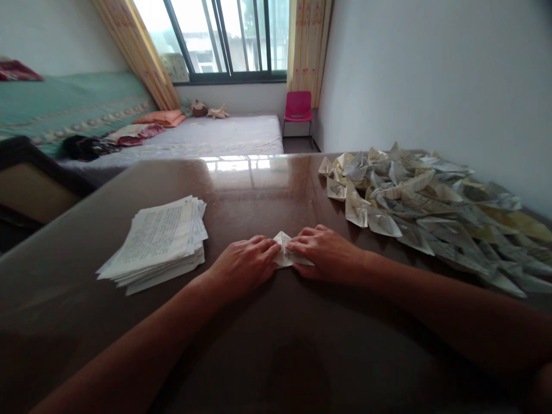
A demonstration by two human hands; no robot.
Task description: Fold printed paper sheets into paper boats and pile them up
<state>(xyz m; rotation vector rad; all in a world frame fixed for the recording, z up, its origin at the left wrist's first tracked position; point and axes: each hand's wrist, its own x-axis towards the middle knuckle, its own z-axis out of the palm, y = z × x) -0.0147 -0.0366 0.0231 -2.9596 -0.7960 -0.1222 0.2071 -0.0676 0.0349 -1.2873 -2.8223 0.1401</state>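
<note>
A small folded sheet of paper [282, 259], printed and with a pointed top, lies on the brown table in front of me. My left hand [248, 261] grips its left side, fingers closed together on the edge. On the opposite side my right hand [325, 253] has its fingers closed over the paper, and a corner shows below them. Both thumbs are mostly hidden. Left of my hands sits a stack of printed sheets [150, 236]. A large heap of folded paper boats [405, 195] spreads over the table's right side.
The glossy brown table [259, 201] reflects light from the window [228, 40]. Beyond its far edge are a bed [237, 132] and a pink chair [298, 107]. A dark-framed chair [34, 178] stands at the left, and a white wall [431, 75] runs along the right.
</note>
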